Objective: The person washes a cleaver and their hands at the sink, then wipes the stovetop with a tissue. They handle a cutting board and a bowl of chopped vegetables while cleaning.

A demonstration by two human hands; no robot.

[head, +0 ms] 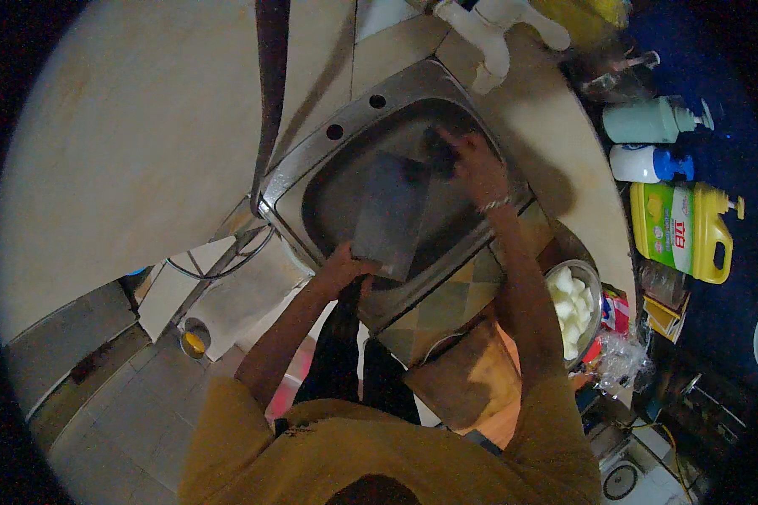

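Note:
A metal sink (328, 189) lies in front of me. My left hand (347, 268) grips the near end of a flat, broad rectangular blade-like thing (388, 211), seemingly a cleaver, held over the basin; its exact kind is hard to tell in the dim light. My right hand (480, 167) is over the right side of the basin, its fingers partly spread and blurred, beside a dark patch near the drain. Whether it holds anything cannot be made out. A pale bracelet circles the right wrist.
Right of the sink, a metal bowl (597, 315) holds pale peeled chunks. Beyond it stand a yellow detergent jug (679, 233), a white bottle with a blue top (647, 163) and a green pump bottle (647, 120). White pipe fittings (496, 44) lie behind the sink. Crumpled clear plastic (622, 366) is near the bowl.

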